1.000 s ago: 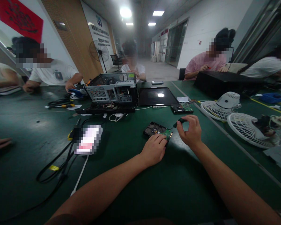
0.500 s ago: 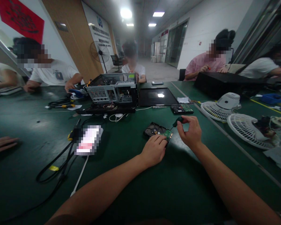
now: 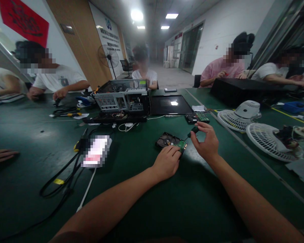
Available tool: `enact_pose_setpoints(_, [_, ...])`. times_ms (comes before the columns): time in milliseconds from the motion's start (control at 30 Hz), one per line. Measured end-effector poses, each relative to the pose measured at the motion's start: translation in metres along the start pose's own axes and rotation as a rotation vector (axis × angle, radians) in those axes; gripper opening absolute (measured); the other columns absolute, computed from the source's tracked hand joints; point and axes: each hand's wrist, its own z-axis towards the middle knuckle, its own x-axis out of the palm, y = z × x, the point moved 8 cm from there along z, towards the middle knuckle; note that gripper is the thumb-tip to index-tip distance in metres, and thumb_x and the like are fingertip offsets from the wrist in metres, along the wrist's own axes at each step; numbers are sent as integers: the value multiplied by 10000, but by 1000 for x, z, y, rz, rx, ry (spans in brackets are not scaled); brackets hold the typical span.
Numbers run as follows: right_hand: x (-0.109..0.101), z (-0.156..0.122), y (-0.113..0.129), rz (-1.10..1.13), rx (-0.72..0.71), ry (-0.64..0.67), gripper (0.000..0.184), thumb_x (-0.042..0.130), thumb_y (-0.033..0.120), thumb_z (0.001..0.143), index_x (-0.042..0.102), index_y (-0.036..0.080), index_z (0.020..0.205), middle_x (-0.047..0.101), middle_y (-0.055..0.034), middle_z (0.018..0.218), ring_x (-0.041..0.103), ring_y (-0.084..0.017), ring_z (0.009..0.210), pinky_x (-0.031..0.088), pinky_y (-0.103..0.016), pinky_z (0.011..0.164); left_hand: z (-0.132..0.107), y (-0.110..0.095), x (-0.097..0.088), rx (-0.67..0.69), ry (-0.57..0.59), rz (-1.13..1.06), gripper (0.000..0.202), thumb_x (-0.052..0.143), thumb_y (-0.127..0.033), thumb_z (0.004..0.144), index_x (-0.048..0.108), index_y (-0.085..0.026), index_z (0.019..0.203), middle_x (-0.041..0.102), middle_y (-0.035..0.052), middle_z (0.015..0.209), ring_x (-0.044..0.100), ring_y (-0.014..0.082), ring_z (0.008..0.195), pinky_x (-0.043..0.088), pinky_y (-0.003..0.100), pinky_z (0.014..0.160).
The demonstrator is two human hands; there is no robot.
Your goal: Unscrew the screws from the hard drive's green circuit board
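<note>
A hard drive (image 3: 166, 139) lies on the green table with its circuit board (image 3: 181, 144) facing up. My left hand (image 3: 167, 160) is closed on the drive's near edge, its fingers over the board side. In my right hand (image 3: 206, 140) is a screwdriver (image 3: 193, 131) with a dark green handle, pinched between thumb and fingers. The screwdriver slants down to the left, and its tip meets the circuit board near the drive's right end. Whether the tip sits in a screw is too small to tell.
Beyond the drive lie a second hard drive (image 3: 197, 117), a black panel (image 3: 171, 105) and an open computer case (image 3: 121, 99). White fan parts (image 3: 267, 140) lie at right. A lit phone (image 3: 96, 151) and black cable (image 3: 72, 175) are at left, near another person's hand (image 3: 2, 157).
My right thumb and fingers have shifted slightly on the screwdriver handle. My left hand and the hard drive have stayed put. A person at far left has moved a hand leftwards.
</note>
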Motion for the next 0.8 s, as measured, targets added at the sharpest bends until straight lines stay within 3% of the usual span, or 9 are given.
enact_pose_setpoints(200, [1, -3, 1, -17, -4, 10, 362, 745, 252, 865, 525, 241, 1153, 701, -103, 1179, 696, -251, 1087, 586, -448, 910, 0, -1, 0, 3, 6, 11, 314, 589, -188, 918, 570, -155, 1230, 581, 124, 1348, 512, 301, 1284, 424, 477, 1120])
enact_pose_setpoints(367, [0, -4, -2, -36, 10, 7, 340, 728, 238, 863, 564, 219, 1160, 663, -121, 1129, 667, -270, 1064, 580, -472, 906, 1, -2, 0, 6, 6, 19, 292, 585, -189, 926, 577, -152, 1216, 587, 122, 1340, 514, 296, 1272, 424, 471, 1120])
enact_pose_setpoints(633, [1, -2, -1, 21, 4, 31, 368, 680, 197, 880, 524, 230, 1212, 655, -125, 1240, 649, -282, 1159, 551, -504, 977, 0, -1, 0, 6, 5, 23, 295, 584, -195, 929, 580, -143, 1219, 585, 120, 1335, 511, 290, 1268, 416, 456, 1129])
enact_pose_setpoints(800, [-2, -2, 0, -28, 4, -1, 347, 708, 209, 857, 551, 226, 1165, 648, -114, 1127, 649, -276, 1067, 569, -482, 911, 0, -1, -1, 7, -1, 11, 304, 594, -184, 918, 574, -149, 1218, 588, 123, 1335, 512, 288, 1273, 428, 460, 1118])
